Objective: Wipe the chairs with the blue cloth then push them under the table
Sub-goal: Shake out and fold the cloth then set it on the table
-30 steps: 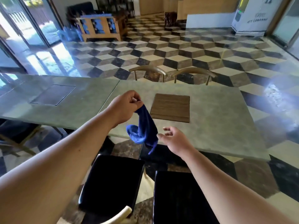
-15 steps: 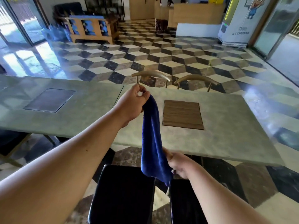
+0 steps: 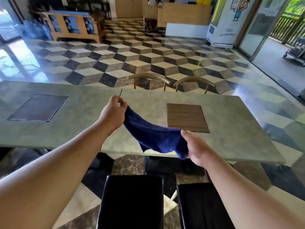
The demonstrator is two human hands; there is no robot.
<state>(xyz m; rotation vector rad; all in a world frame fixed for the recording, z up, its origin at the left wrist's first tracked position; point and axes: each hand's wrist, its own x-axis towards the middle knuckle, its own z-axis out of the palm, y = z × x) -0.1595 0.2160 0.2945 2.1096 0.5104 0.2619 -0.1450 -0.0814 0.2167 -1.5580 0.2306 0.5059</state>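
Just below us: two black padded chairs stand side by side, the left seat (image 3: pixel 132 200) and the right seat (image 3: pixel 203 207), with a pale chair leg (image 3: pixel 173 195) showing in the narrow gap between them.
Gap ahead: a strip of floor (image 3: pixel 128 164) lies between the seats' front edges and the table (image 3: pixel 231 129), so both chairs stand out from under it. A dark shape (image 3: pixel 173 166) sits beneath the near edge, and we cannot tell whether it is table base or tile.
Right grip: our right hand (image 3: pixel 196 146) grips one end of the blue cloth (image 3: pixel 153 136), thumb on top, low over the table's near edge.
Left grip: our left hand (image 3: pixel 113 114) pinches the other end between thumb and fingers, higher and farther in over the tabletop.
Cloth: it hangs stretched between our hands, sagging in the middle, in the air and well clear of both seats.
Table: grey-green, it runs across our view. A brown slatted mat (image 3: pixel 186 117) lies on it just beyond the right hand, and a dark square inset (image 3: pixel 38 107) lies to the left.
Far side: the left backrest (image 3: pixel 149 76) and the right backrest (image 3: pixel 194 80), both curved wood, rise just over the far edge.
Beyond: we see a wooden bench (image 3: pixel 74 27) at far left, a pale counter (image 3: pixel 186 14), a white vending machine (image 3: pixel 226 22) and glass doors (image 3: pixel 264 30) at the right.
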